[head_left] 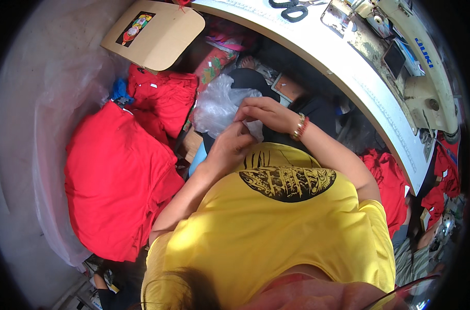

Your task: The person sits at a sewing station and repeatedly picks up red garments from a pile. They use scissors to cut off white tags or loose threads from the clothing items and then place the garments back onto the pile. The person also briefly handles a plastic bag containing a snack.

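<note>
A crumpled clear plastic bag [214, 106] lies over my lap. Both hands meet at its near right side, close in front of my yellow shirt. My left hand [231, 143] is closed, its fingers bent together on the plastic. Just above and to the right, my right hand [266, 112] wears a beaded bracelet and pinches the bag with its fingertips. Part of the plastic shows between the two hands. The exact spot each hand grips is partly hidden by the fingers.
A large pile of red cloth [116, 181] stands at my left, with more red garments [165, 98] behind it. A cardboard panel [157, 36] is at the far left. To the right, a white table [317, 51] carries a sewing machine [431, 98] and black-handled scissors [294, 13].
</note>
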Demonstrator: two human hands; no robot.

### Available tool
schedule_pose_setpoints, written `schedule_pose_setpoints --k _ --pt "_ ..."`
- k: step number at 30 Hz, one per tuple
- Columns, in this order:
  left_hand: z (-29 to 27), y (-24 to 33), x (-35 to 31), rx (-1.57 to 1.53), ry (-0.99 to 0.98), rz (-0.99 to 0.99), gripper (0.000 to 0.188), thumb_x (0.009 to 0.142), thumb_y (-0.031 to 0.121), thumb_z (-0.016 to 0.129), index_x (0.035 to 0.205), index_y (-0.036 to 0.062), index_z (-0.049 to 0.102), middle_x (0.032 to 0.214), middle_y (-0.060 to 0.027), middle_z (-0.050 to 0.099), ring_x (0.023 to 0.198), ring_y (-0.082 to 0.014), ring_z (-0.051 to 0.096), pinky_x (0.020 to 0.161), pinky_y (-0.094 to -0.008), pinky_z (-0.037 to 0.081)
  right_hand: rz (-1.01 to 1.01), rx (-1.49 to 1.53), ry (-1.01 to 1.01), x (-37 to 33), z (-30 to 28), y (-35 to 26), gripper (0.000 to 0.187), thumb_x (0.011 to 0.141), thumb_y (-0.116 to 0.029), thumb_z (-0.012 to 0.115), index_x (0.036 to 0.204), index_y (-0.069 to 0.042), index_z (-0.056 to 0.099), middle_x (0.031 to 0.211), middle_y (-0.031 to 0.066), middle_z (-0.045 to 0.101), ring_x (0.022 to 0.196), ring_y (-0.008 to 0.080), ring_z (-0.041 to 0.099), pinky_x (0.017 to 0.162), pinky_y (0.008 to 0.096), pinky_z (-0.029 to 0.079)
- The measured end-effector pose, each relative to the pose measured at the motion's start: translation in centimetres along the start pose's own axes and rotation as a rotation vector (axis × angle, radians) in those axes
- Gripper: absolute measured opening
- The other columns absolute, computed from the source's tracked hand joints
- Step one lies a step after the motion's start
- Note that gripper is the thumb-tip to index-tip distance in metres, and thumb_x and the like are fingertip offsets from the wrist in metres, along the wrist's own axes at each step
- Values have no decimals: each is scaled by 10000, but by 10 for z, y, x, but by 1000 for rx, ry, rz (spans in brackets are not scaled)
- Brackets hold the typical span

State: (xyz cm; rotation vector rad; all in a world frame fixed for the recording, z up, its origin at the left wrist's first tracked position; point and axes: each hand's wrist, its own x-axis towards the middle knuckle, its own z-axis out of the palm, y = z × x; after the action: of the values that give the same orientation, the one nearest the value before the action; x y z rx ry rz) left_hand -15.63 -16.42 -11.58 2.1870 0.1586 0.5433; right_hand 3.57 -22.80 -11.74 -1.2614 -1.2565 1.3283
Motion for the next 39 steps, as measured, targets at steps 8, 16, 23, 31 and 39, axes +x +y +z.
schedule_pose_setpoints --k 8,16,23,31,39 --pt "6 15 13 -244 -132 100 199 721 -27 693 873 99 676 838 -43 574 766 -208 609 655 -296 486 -74 -490 -118 36 23 23 326 763 7 634 1085 -40 618 1341 135 510 1011 274 626 848 347 511" --pt "19 36 50 -581 -339 173 136 763 -11 709 869 69 680 839 -9 576 769 -148 612 648 -265 465 -288 -334 118 33 13 18 432 752 121 513 1143 -44 598 1388 114 466 1250 220 493 981 323 446" --pt "5 35 43 -576 -350 60 107 756 14 722 820 30 637 902 -50 596 807 -205 619 716 -285 476 -155 -315 156 -18 -49 -58 543 691 122 458 1197 -25 591 1433 148 436 1322 252 435 1086 350 357" --pt "-105 46 42 -560 -41 206 85 760 13 574 678 35 580 724 -78 629 791 -279 638 850 -396 464 -173 -566 218 -32 -34 -82 99 878 -36 562 916 14 639 776 139 660 761 248 673 762 337 520" --pt "-145 106 51 412 -300 -89 190 682 49 556 863 54 613 745 -110 571 769 -312 601 802 -444 450 -131 -58 192 -26 8 -106 116 978 -69 507 959 20 580 608 -17 524 486 20 469 447 193 357"
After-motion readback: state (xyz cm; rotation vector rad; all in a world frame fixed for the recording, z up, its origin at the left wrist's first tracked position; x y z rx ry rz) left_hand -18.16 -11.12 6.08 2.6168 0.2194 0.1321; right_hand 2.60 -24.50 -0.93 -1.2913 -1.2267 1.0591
